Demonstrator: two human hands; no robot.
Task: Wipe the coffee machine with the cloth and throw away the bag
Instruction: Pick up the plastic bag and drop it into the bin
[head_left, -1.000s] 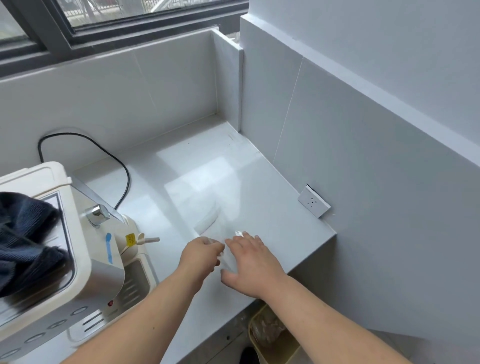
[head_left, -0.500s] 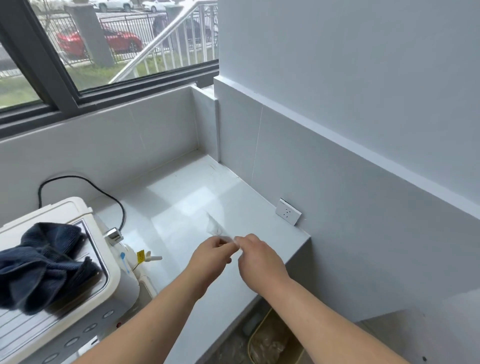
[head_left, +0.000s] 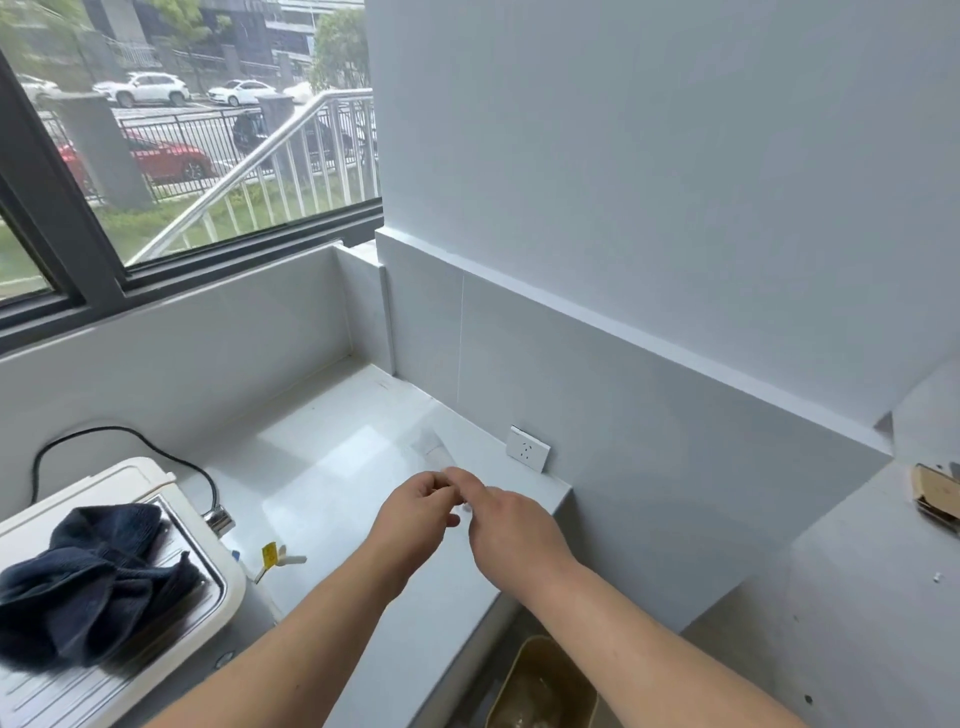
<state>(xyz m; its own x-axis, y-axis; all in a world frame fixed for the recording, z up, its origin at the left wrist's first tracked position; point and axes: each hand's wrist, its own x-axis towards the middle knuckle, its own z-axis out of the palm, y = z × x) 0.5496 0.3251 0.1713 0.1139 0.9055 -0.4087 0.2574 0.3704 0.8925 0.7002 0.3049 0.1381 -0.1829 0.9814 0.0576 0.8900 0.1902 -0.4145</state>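
Note:
A clear, almost invisible plastic bag (head_left: 435, 451) is lifted above the white counter (head_left: 332, 467), pinched at its lower end by both hands. My left hand (head_left: 410, 517) and my right hand (head_left: 511, 525) meet at the fingertips, each closed on the bag. The white coffee machine (head_left: 130, 587) stands at the lower left. A dark blue cloth (head_left: 88, 577) lies crumpled on its top. A tan bin (head_left: 543, 686) with a clear liner sits on the floor below the counter's end, under my right forearm.
A black cable (head_left: 130, 441) runs behind the machine. A white wall socket (head_left: 528, 448) sits on the tiled wall at counter level. A small yellow-tagged white part (head_left: 275, 558) sticks out beside the machine. A brown object (head_left: 937, 496) lies on the ledge at right.
Both hands went from pressing on the counter to lifting the clear bag off it, pinched between the fingertips. The view has tilted upward, showing more window.

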